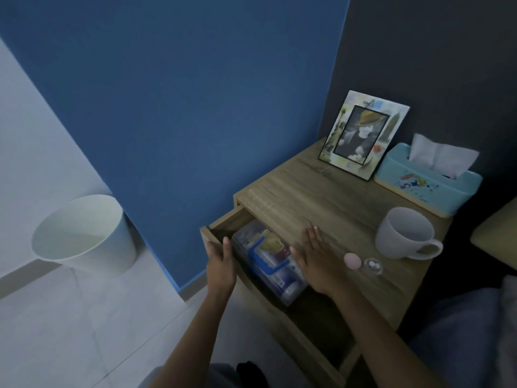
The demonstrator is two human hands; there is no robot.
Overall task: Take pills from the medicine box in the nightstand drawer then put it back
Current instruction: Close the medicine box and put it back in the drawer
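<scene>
From the head camera, a wooden nightstand [330, 197] stands in the corner against a blue wall, with its top drawer [223, 219] pulled open. Inside the drawer lies the clear medicine box [268, 259] with a blue handle on its lid and coloured packets showing through.

The left hand [219, 261] grips the front edge of the drawer, its fingers curled over the wood and its thumb inside the drawer near the box. The right hand [316, 256] is open and flat, fingers spread, resting palm down at the front edge of the surface just beside the box; it holds nothing, and its thumb reaches toward the box's lid.

On the surface to the right of that hand lie a small pink cap [351, 259] and, just beside it, a small clear container [373, 266] with two white pills inside. Behind them stands a white mug [405, 233]. At the back are a picture frame [363, 135], leaning upright, and a light blue tissue box [428, 180] with a tissue sticking up.

On the floor to the left stands a white bin [84, 233].
</scene>
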